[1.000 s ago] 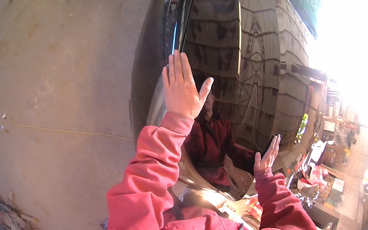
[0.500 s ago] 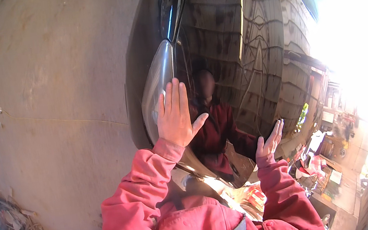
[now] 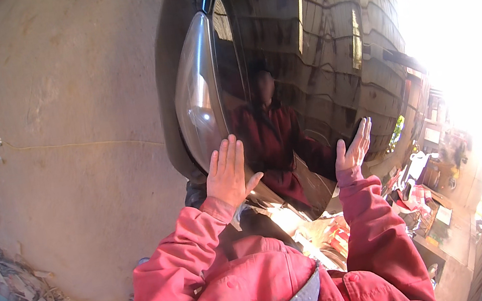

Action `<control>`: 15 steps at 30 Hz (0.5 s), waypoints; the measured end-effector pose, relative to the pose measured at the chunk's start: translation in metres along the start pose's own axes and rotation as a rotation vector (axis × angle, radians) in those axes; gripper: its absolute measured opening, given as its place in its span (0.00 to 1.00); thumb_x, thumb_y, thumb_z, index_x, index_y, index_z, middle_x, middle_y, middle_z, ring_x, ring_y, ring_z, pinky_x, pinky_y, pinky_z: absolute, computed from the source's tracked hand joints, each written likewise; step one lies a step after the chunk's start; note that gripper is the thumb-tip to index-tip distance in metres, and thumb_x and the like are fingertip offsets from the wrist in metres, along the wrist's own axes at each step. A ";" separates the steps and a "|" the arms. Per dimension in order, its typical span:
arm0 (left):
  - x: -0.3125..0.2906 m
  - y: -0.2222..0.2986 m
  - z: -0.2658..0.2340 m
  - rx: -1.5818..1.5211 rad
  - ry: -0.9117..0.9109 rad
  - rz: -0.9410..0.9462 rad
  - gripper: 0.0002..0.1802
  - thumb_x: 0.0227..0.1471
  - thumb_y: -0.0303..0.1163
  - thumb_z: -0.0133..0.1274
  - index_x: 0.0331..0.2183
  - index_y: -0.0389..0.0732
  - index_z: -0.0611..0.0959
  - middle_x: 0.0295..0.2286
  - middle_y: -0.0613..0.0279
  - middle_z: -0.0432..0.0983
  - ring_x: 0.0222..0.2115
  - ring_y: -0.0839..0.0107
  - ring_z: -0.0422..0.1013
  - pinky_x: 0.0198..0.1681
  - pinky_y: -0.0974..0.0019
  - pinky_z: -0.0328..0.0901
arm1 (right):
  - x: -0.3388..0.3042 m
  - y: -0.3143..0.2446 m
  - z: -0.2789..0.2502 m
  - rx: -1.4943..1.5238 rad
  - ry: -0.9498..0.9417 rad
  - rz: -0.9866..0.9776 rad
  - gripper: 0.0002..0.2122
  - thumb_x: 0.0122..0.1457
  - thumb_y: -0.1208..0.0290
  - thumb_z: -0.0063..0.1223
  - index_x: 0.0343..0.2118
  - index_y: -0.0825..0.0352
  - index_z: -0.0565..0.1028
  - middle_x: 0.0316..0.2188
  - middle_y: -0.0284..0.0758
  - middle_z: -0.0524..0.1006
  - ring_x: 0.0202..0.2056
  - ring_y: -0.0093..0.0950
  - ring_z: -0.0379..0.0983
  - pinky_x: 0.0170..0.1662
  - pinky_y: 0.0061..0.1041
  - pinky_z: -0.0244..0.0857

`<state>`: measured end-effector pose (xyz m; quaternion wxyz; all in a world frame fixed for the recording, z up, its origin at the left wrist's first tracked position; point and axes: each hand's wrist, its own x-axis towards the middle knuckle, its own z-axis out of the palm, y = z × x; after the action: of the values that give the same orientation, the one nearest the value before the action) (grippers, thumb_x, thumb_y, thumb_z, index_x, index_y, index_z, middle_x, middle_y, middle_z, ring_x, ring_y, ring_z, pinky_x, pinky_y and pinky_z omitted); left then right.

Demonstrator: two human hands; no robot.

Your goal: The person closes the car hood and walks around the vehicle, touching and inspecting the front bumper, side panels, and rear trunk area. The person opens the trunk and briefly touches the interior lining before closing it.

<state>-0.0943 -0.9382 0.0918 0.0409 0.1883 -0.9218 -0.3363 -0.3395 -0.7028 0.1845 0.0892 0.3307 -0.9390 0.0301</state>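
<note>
A glossy dark car hood point(image 3: 281, 40) fills the middle of the view, with my red-sleeved reflection in it. Along its left edge runs a long clear headlight point(image 3: 196, 95). My left hand point(image 3: 226, 171) lies flat at the near end of the headlight, fingers stretched out and thumb spread, by the hood's front corner. Farther right, my right hand point(image 3: 354, 148) is laid with straight fingers against the near part of the hood, thumb apart. Neither hand grips anything. The palms are hidden, so how firmly they press does not show.
Bare concrete floor point(image 3: 86, 190) spreads out on the left, with a thin cord point(image 3: 86, 144) across it. Piled scraps point(image 3: 20, 292) lie at the lower left. On the right are cluttered items point(image 3: 414, 197) and strong glare beyond.
The car sits differently in view, with more of the headlight showing. My left hand has drawn back toward the headlight's near end. My right hand sits slightly higher in the picture.
</note>
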 end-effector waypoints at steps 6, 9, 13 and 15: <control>-0.042 0.019 0.029 0.045 -0.069 0.044 0.56 0.53 0.60 0.55 0.66 0.29 0.55 0.67 0.40 0.48 0.69 0.50 0.48 0.69 0.48 0.45 | -0.003 0.006 0.002 -0.012 0.029 -0.007 0.39 0.62 0.55 0.48 0.69 0.74 0.50 0.70 0.55 0.50 0.71 0.51 0.45 0.71 0.46 0.39; -0.056 0.040 0.035 0.034 -0.090 0.020 0.56 0.52 0.57 0.57 0.66 0.28 0.54 0.67 0.39 0.46 0.69 0.48 0.46 0.70 0.48 0.44 | 0.000 0.012 0.001 -0.024 0.047 -0.002 0.40 0.62 0.54 0.51 0.70 0.73 0.50 0.70 0.54 0.50 0.71 0.49 0.45 0.71 0.46 0.40; -0.067 0.072 0.036 0.036 -0.081 -0.019 0.57 0.52 0.53 0.60 0.66 0.25 0.52 0.67 0.34 0.45 0.69 0.43 0.44 0.70 0.48 0.43 | -0.003 0.016 -0.019 0.013 -0.005 0.000 0.38 0.64 0.53 0.52 0.69 0.71 0.52 0.70 0.53 0.52 0.70 0.48 0.47 0.70 0.44 0.43; -0.071 0.089 0.039 0.044 -0.038 -0.025 0.57 0.51 0.51 0.60 0.66 0.24 0.51 0.67 0.33 0.44 0.69 0.42 0.43 0.70 0.47 0.43 | -0.019 0.019 -0.042 0.138 -0.021 -0.041 0.34 0.64 0.57 0.52 0.68 0.70 0.56 0.68 0.51 0.58 0.69 0.46 0.52 0.69 0.41 0.46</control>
<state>-0.0649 -0.8253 0.1224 0.0152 0.1942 -0.9272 -0.3198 -0.3311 -0.6713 0.2225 0.0570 0.3558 -0.9285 0.0895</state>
